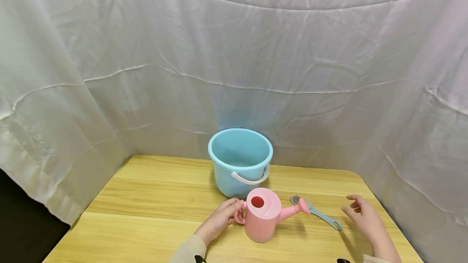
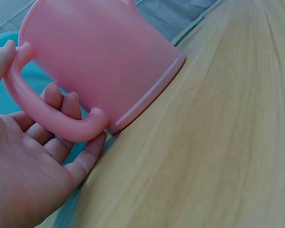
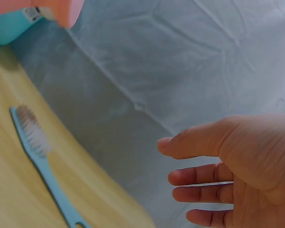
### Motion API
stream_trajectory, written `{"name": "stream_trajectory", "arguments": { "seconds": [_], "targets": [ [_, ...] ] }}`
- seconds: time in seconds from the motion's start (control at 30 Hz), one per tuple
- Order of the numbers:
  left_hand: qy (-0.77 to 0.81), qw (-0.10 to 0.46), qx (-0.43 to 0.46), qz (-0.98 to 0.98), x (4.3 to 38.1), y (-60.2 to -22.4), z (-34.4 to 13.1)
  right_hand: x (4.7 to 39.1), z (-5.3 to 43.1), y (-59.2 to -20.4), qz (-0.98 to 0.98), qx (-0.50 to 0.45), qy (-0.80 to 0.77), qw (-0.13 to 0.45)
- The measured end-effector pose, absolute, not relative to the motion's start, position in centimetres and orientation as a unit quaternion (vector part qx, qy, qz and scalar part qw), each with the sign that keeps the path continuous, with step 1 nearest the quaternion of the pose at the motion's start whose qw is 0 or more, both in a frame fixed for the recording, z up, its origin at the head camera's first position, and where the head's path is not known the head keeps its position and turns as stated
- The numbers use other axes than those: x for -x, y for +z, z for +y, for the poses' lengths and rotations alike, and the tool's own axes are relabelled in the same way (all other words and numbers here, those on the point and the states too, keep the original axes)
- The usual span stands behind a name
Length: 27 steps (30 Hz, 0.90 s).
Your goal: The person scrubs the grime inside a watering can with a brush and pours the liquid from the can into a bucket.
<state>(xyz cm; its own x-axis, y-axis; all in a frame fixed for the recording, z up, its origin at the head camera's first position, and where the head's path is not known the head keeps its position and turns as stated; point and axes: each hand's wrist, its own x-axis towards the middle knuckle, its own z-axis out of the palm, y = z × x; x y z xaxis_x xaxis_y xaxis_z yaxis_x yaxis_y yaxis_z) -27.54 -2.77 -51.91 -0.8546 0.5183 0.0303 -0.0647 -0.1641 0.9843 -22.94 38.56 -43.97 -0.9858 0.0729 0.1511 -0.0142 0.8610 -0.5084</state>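
A pink watering can stands on the table, its spout pointing right. My left hand holds its handle, the thumb at the upper end and some fingers curled through the loop. A light blue scrubbing brush with white and brownish bristles lies right of the can; the can's spout head overlaps it in the head view. My right hand, fingers loosely bent, hovers to the right of the brush's handle with nothing in its grasp. In the right wrist view the brush is left of the fingertips.
Behind the can a light blue bucket with a white handle stands near the table's back edge. Pale grey curtains hang behind and at both sides of the wooden table. A dark area shows at the lower left.
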Motion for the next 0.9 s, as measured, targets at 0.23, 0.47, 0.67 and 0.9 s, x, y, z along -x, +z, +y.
{"name": "stream_trajectory", "arguments": {
  "seconds": [0.23, 0.47, 0.67, 0.9],
  "targets": [
    [0.740, 0.196, -0.184, 0.617, 27.5, -51.9, -2.8, 22.2, 37.5, -42.1, -0.957, 0.006, 0.261, 0.125],
    [0.739, 0.197, -0.183, 0.617, 27.6, -52.0, -2.7, 21.7, 36.3, -41.1, -0.947, -0.011, 0.243, 0.209],
    [0.741, 0.195, -0.183, 0.616, 27.6, -52.1, -2.7, 21.2, 35.0, -40.3, -0.939, -0.010, 0.244, 0.243],
    [0.742, 0.194, -0.184, 0.615, 27.6, -52.1, -2.7, 21.0, 33.5, -39.3, -0.934, -0.018, 0.258, 0.247]
  ]
}}
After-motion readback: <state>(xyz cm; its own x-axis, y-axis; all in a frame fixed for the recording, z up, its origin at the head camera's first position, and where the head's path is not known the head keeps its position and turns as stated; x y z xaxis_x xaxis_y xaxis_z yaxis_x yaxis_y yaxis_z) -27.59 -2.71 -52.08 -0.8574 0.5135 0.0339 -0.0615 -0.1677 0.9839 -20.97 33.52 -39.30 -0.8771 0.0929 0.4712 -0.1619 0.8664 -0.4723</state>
